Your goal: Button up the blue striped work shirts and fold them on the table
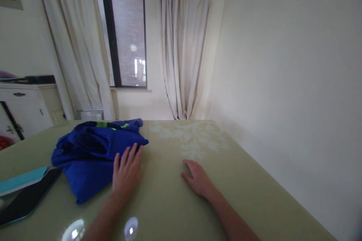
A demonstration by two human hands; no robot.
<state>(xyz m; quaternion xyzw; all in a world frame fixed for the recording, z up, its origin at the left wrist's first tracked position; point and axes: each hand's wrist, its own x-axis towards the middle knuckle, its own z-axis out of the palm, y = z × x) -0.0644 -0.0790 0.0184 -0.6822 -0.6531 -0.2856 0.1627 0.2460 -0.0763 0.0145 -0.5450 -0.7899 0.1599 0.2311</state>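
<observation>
A crumpled blue garment with yellow-green and grey reflective strips lies in a heap on the left half of the table. At its right edge is my left hand, palm down with fingers spread. The fingertips overlap the cloth in view; whether they press on it I cannot tell. My right hand rests at the middle of the table, apart from the garment, thumb and fingers parted and nothing held. Its outer fingers are partly hidden behind the hand.
Left of the garment lie a light-blue box or book and a dark flat object. A wall runs along the table's right edge. Behind stand curtains, a window and a white cabinet.
</observation>
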